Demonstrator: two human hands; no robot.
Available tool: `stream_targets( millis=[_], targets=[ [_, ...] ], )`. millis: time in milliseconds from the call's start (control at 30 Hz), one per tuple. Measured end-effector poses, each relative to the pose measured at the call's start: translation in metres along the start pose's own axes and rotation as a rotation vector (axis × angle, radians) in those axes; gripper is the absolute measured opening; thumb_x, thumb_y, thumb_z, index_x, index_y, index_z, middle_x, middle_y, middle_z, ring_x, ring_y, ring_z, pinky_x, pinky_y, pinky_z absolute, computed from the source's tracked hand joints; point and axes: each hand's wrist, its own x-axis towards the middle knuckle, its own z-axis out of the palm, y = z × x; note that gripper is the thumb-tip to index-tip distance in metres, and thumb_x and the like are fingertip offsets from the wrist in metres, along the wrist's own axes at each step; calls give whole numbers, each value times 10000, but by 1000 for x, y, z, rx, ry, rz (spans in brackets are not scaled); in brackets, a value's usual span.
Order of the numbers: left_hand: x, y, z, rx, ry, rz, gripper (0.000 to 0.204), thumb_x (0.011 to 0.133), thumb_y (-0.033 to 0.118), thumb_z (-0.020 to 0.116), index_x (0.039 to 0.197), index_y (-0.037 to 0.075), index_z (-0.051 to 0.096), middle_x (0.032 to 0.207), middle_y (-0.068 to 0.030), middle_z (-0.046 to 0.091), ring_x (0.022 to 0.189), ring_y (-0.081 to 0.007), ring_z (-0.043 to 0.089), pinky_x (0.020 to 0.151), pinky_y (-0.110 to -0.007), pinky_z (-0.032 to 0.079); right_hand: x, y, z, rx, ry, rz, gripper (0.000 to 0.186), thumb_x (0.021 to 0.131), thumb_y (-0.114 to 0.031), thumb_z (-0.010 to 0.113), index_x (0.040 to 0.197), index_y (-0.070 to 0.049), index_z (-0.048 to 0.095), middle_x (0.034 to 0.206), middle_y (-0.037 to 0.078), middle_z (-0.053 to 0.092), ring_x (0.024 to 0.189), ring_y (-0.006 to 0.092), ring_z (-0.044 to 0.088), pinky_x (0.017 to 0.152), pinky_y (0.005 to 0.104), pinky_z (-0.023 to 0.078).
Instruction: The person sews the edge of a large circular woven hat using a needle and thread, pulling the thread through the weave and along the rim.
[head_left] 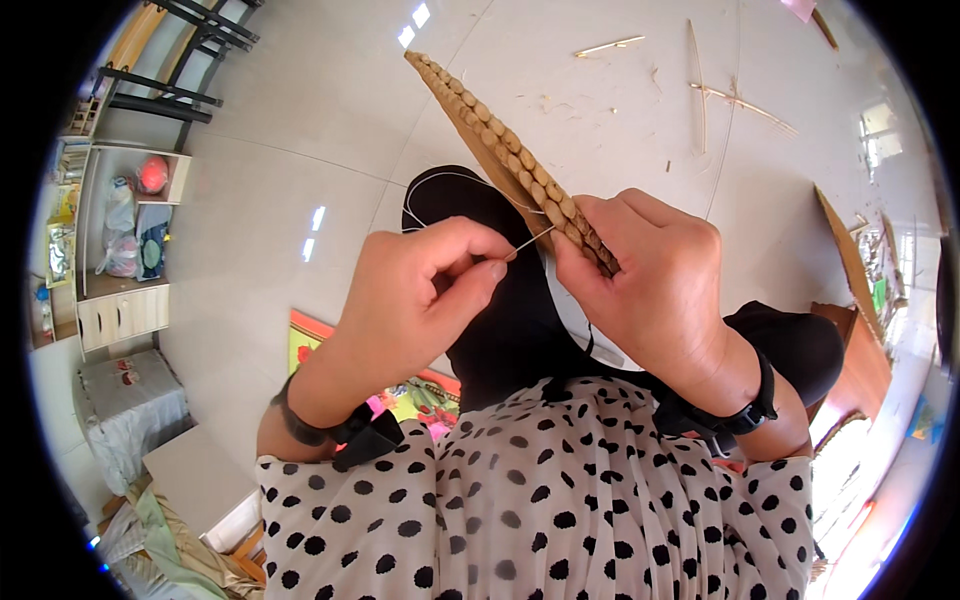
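My right hand (pixel 650 285) grips the near end of a braided straw piece (pixel 503 142), its thumb and fingers closed round the thick, darker end. The piece is seen nearly edge-on: plump tan plaits run along its rim, with a flat brown side (pixel 465 125) behind them. It slants up and away to the left, over my knee. Just left of it, my left hand (pixel 425 280) pinches a thin needle (pixel 532 242) between thumb and forefinger. The needle's far end meets the braided rim beside my right thumb. A white thread (pixel 455 174) loops over my dark-clothed knee toward the piece.
Straw stalks (pixel 740 97) and small scraps lie on the tiled floor (pixel 330 110) ahead. Shelves (pixel 130 225) with bags and a covered box (pixel 130 400) stand at left. A brown board (pixel 848 260) leans at right. A colourful mat (pixel 305 340) lies beneath my left arm.
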Motion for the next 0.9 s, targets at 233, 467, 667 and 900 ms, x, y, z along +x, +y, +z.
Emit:
stream_targets(
  millis=[233, 467, 667, 900],
  targets=[
    [-15, -4, 9, 134, 80, 49, 78, 884, 5, 642, 958, 5, 666, 660, -55, 631, 528, -73, 546, 497, -218, 412, -10, -3, -2, 89, -64, 17, 250, 724, -77, 790, 951, -17, 704, 690, 81, 603, 530, 248, 579, 493, 313, 472],
    [-33, -9, 2, 132, 49, 9, 209, 871, -35, 635, 1062, 22, 695, 679, -45, 649, 520, -64, 526, 499, -210, 405, -19, 25, -8, 608, -266, 86, 448, 764, -86, 791, 1191, -28, 670, 835, 84, 617, 613, 165, 570, 572, 272, 484],
    [-41, -12, 4, 50, 96, -19, 296, 860, -92, 618, 1126, 3, 708, 700, -48, 666, 524, -46, 499, 497, -197, 384, -26, 36, 6, 757, -331, 32, 584, 770, -103, 773, 1325, -44, 603, 1000, 99, 589, 788, 170, 571, 648, 276, 481],
    [-45, -18, 1, 56, 96, 8, 305, 856, -108, 608, 1113, 14, 715, 722, -41, 674, 510, -54, 507, 479, -204, 376, -27, 39, 13, 750, -339, 4, 584, 761, -140, 762, 1313, -30, 606, 1024, 131, 591, 868, 218, 586, 715, 303, 497]
  ],
)
